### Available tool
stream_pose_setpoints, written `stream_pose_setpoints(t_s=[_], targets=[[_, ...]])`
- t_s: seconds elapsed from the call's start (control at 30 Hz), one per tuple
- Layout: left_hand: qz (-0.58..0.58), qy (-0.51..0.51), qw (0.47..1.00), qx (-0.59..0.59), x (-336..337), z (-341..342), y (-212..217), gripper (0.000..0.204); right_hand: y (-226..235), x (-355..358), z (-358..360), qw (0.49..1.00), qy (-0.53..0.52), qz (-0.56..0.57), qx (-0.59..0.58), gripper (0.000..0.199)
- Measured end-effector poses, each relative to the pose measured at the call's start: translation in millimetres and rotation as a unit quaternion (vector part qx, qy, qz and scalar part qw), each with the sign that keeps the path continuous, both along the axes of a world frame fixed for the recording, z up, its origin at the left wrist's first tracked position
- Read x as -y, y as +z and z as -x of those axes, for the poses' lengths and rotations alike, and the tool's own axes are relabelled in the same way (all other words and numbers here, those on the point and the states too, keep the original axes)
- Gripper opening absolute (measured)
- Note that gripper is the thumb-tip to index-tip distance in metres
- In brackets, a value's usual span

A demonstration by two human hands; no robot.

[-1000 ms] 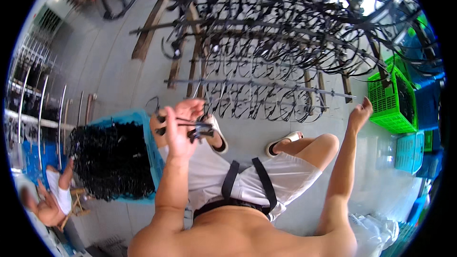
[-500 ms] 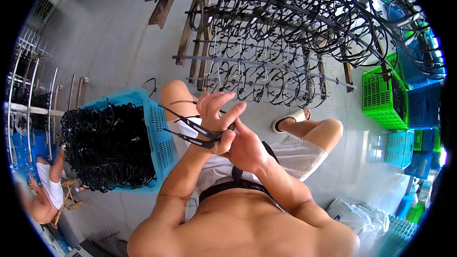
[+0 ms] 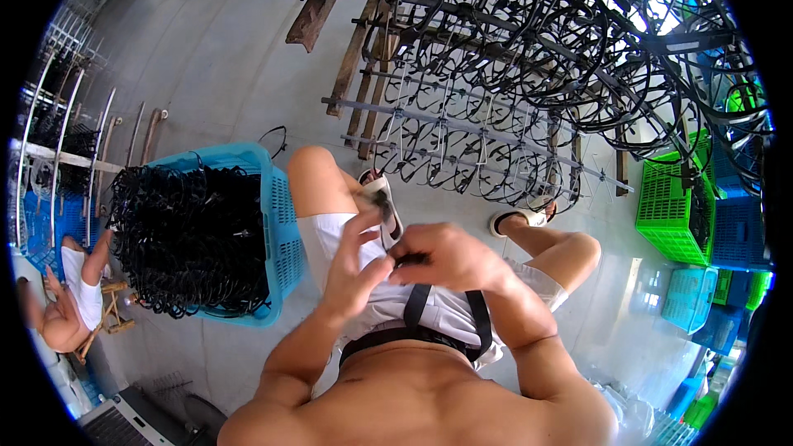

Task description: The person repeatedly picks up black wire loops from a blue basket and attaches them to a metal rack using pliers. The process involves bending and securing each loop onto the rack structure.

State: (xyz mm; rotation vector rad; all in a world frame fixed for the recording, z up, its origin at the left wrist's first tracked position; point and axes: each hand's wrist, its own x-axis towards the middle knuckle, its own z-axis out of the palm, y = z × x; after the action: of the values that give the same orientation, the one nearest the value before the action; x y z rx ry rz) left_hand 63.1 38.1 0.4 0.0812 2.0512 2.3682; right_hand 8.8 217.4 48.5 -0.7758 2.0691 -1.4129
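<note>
- Pinching a small black piece between the fingers, the right hand is closed on it above the lap, over the white shorts.
- The left hand meets it with fingers loosely spread, fingertips touching the piece's end; whether it grips cannot be told.
- A steady two-handed hold close to the body looks wise, as the piece is thin.
- The blue crate heaped with black loops stands just beside the left knee.
</note>
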Motion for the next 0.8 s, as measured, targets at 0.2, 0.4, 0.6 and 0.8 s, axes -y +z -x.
stream_pose_setpoints(t_s=[0.2,0.4,0.6,0.8], targets=[[-0.310,-0.165,0.935,0.042,-3.7,36.8,-3.6,0.052,-1.9,19.0,12.7,0.964,-0.046,0.112,0.236,0.026],[-0.233,-0.195,0.950,0.069,0.0,52.1,-4.6,0.047,-28.9,3.0,26.7,0.948,-0.093,0.186,0.241,0.022],[-0.384,0.013,0.903,0.190,40.8,51.6,-15.3,0.049,-21.7,-17.0,41.0,0.928,-0.098,0.247,0.261,0.019],[-0.176,0.011,0.979,-0.098,56.8,68.0,-18.0,0.030,-32.8,36.1,86.1,0.807,-0.039,0.425,0.408,0.018]])
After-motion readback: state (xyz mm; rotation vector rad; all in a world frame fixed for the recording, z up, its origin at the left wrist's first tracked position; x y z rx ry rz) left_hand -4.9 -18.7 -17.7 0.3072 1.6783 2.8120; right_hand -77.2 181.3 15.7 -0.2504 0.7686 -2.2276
